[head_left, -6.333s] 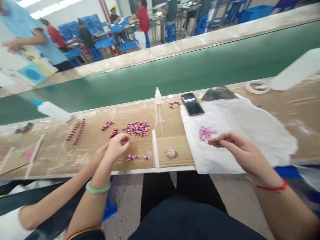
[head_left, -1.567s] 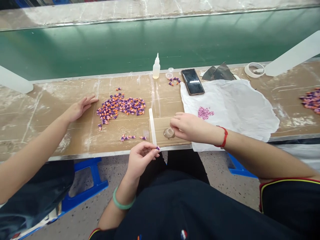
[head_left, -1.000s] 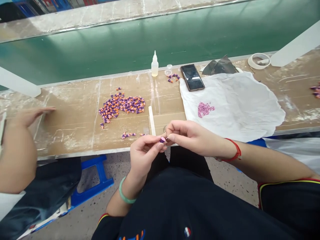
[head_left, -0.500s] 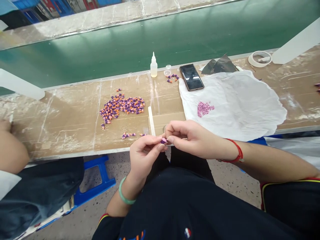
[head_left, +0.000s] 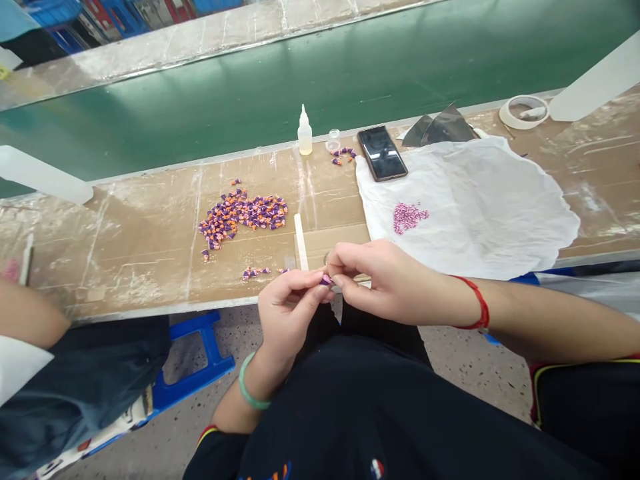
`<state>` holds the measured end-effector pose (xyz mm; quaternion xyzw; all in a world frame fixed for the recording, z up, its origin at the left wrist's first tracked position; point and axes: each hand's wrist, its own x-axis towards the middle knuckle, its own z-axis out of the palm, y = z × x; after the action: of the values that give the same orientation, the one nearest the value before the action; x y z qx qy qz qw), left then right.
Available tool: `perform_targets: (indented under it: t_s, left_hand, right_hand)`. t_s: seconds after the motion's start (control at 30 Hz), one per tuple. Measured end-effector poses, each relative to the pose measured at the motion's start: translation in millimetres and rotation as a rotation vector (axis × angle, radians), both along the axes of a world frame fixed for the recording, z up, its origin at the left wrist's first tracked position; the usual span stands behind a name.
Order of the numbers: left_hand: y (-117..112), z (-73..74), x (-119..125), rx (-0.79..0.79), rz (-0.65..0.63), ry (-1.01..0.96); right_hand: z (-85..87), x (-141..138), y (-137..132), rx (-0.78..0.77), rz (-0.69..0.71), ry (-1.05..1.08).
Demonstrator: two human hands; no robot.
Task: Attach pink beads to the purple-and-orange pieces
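Note:
My left hand [head_left: 284,313], with a green bangle at its wrist, pinches a small purple-and-pink figure piece [head_left: 326,280] between thumb and fingertips. Against that piece, from the right, come the closed thumb and forefinger of my right hand [head_left: 373,277]; whatever lies between them is too small to make out. Both hands are over the table's front edge. To the left lies a heap of small purple-and-orange figure pieces [head_left: 260,212], and a short row of similar pieces [head_left: 256,273] is nearer the edge. Tiny pink pieces [head_left: 409,217] are piled on a white cloth [head_left: 500,207].
A white strip [head_left: 301,241] lies beside a cardboard piece [head_left: 333,243]. Further back stand a dropper bottle [head_left: 305,132], a small clear cup [head_left: 333,140], a phone [head_left: 383,153] and a tape roll [head_left: 524,112]. Another person's arm [head_left: 30,317] rests at the left; a blue stool [head_left: 200,360] is below.
My hands stay together at the purple-and-pink piece, and my right fingertips have shifted slightly left. The other person's arm at the left has moved a little, uncovering a pale stick and something pink.

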<state>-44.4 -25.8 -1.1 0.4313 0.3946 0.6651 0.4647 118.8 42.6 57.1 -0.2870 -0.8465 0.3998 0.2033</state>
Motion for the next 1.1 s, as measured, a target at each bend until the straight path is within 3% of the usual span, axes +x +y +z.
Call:
perform_targets:
  t_s: [0.37, 0.53, 0.67, 0.77, 0.8, 0.83, 0.93, 1.1]
  left_hand:
    - [0.9, 0.8, -1.8, -0.055, -0.011, -0.03]
    - [3.5, -4.1, -9.9, -0.161, -0.013, 0.178]
    - [4.1, -10.7, -55.1, -0.229, 0.071, 0.31]
    - [3.2, -21.1, -110.2, -0.279, 0.295, 0.415]
    - [3.0, -25.4, -127.7, -0.317, 0.405, 0.559]
    - [3.1, -29.7, -142.7, -0.364, 0.437, 0.682]
    - [5.3, -39.6, -166.4, -0.442, 0.314, 0.952]
    - [13.3, -39.7, -151.4, -0.41, 0.117, 1.114]
  right_hand:
    - [-7.8, -2.1, -0.1, 0.155, 0.018, 0.035]
    - [-13.7, -3.6, 1.0, 0.116, 0.034, 0.006]
    - [-18.1, 9.0, 6.3, 0.063, -0.053, -0.004]
    - [-22.3, 27.9, 12.1, 0.047, -0.182, 0.001]
    - [-24.2, 34.3, 13.7, 0.038, -0.212, -0.006]
    - [-26.6, 39.9, 14.8, 0.027, -0.239, -0.012]
    - [-34.8, 50.4, 15.8, 0.002, -0.308, -0.014]
    - [-43.0, 52.0, 14.3, -0.036, -0.342, -0.003]
